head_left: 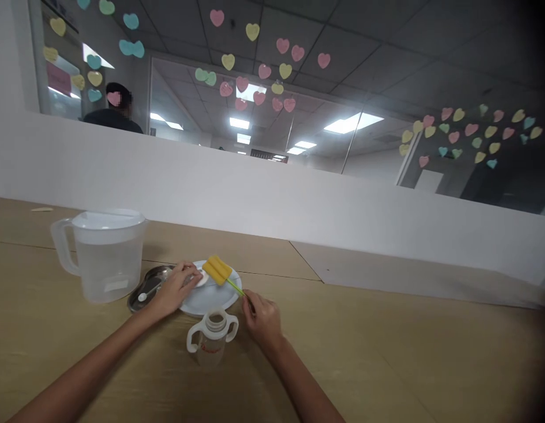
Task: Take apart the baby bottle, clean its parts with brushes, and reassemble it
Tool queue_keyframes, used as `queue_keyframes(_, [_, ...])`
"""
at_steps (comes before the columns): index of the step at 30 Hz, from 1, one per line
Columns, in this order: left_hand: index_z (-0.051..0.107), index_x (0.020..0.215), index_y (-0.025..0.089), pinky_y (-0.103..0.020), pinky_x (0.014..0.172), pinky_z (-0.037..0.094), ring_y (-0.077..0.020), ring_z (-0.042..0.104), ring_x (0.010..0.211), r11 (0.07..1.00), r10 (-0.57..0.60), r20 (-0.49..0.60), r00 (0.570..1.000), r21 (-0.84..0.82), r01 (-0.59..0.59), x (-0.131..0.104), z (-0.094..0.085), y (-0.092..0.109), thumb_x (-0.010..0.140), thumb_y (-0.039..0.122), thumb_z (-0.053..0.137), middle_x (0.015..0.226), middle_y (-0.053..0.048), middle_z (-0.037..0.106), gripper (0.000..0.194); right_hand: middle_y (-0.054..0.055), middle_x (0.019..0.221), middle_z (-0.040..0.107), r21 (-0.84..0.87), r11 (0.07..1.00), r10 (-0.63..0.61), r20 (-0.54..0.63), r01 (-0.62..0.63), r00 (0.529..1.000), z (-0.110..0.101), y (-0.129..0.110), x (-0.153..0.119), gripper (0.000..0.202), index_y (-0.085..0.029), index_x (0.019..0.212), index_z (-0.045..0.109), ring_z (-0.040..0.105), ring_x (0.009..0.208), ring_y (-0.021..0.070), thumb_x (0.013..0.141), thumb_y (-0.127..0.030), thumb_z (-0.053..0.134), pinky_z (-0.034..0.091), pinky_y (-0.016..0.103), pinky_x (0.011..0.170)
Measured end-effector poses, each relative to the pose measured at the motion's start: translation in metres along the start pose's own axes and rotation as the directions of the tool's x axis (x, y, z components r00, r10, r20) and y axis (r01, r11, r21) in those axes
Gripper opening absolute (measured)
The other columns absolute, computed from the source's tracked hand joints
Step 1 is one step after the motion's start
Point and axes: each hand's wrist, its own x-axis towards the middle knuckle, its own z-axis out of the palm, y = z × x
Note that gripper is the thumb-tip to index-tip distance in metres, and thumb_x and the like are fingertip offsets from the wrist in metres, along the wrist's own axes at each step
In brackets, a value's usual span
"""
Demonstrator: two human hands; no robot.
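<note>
My right hand (262, 317) is closed on the green handle of a yellow sponge brush (217, 270), whose head is over a white plate (210, 302). At the plate's left side, the fingers of my left hand (177, 288) are closed on a small white round part (202, 278). A clear baby bottle (211, 341) with two white handles stands upright and uncapped in front of the plate. Left of the plate, partly behind my left hand, lies a metal tray (142, 288) with a thin white-tipped piece (142, 297) in it.
A large translucent lidded pitcher (109, 258) stands at the left of the wooden table (364, 352). A small flat piece (42, 209) lies at the far left. Behind the table is a white low wall (254, 194) below glass with heart-shaped notes; a person (116, 111) is beyond it.
</note>
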Motion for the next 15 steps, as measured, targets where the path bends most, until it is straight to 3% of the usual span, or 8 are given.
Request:
queue_keyframes(3, [0.061, 0.085, 0.017, -0.034, 0.086, 0.044, -0.0212, 0.056, 0.092, 0.954, -0.159, -0.189, 0.969, -0.284, 0.101, -0.006, 0.001, -0.008, 0.083, 0.06, 0.038, 0.094, -0.008, 0.062, 0.049, 0.005, 0.074, 0.07, 0.041, 0.999, 0.004, -0.012, -0.004, 1.0, 0.0, -0.002, 0.0, 0.025, -0.015, 0.095, 0.064, 0.064, 0.06, 0.0123, 0.092, -0.021, 0.04, 0.042, 0.021, 0.056])
queue_keyframes(5, [0.06, 0.083, 0.015, -0.033, 0.077, 0.048, -0.0206, 0.058, 0.082, 0.855, -0.304, -0.168, 0.938, -0.482, 0.191, -0.007, 0.002, -0.007, 0.076, 0.069, 0.04, 0.086, -0.007, 0.063, 0.059, 0.005, 0.072, 0.069, 0.054, 0.998, -0.04, -0.01, 0.041, 0.999, 0.0, -0.003, 0.0, 0.025, -0.014, 0.096, 0.065, 0.063, 0.059, 0.0119, 0.091, -0.021, 0.041, 0.042, 0.021, 0.056])
queue_keyframes(7, [0.06, 0.081, 0.013, -0.03, 0.071, 0.049, -0.0196, 0.059, 0.077, 0.758, -0.36, -0.101, 0.927, -0.611, 0.228, -0.007, 0.002, -0.003, 0.072, 0.072, 0.043, 0.082, -0.006, 0.065, 0.061, 0.004, 0.065, 0.066, 0.049, 0.995, -0.089, -0.004, 0.089, 0.996, 0.0, -0.003, -0.001, 0.025, -0.014, 0.098, 0.065, 0.059, 0.054, 0.0108, 0.091, -0.02, 0.042, 0.04, 0.021, 0.052])
queue_keyframes(11, [0.059, 0.087, 0.014, -0.028, 0.071, 0.05, -0.0188, 0.061, 0.08, 0.747, -0.301, -0.117, 0.946, -0.645, 0.158, -0.01, 0.003, 0.009, 0.075, 0.063, 0.05, 0.087, -0.007, 0.067, 0.051, 0.001, 0.055, 0.059, 0.011, 0.984, -0.179, -0.011, 0.18, 0.984, 0.0, -0.003, -0.003, 0.027, -0.014, 0.103, 0.066, 0.051, 0.046, 0.0089, 0.091, -0.02, 0.042, 0.035, 0.023, 0.048])
queue_keyframes(15, [0.056, 0.102, 0.016, -0.03, 0.081, 0.048, -0.02, 0.061, 0.094, 0.856, -0.149, -0.178, 0.973, -0.515, 0.037, -0.018, 0.002, 0.018, 0.081, 0.051, 0.051, 0.103, -0.008, 0.065, 0.041, 0.0, 0.052, 0.055, -0.037, 0.959, -0.285, -0.086, 0.282, 0.955, 0.0, -0.001, -0.006, 0.023, -0.01, 0.103, 0.065, 0.046, 0.046, 0.0095, 0.089, -0.016, 0.048, 0.03, 0.026, 0.046])
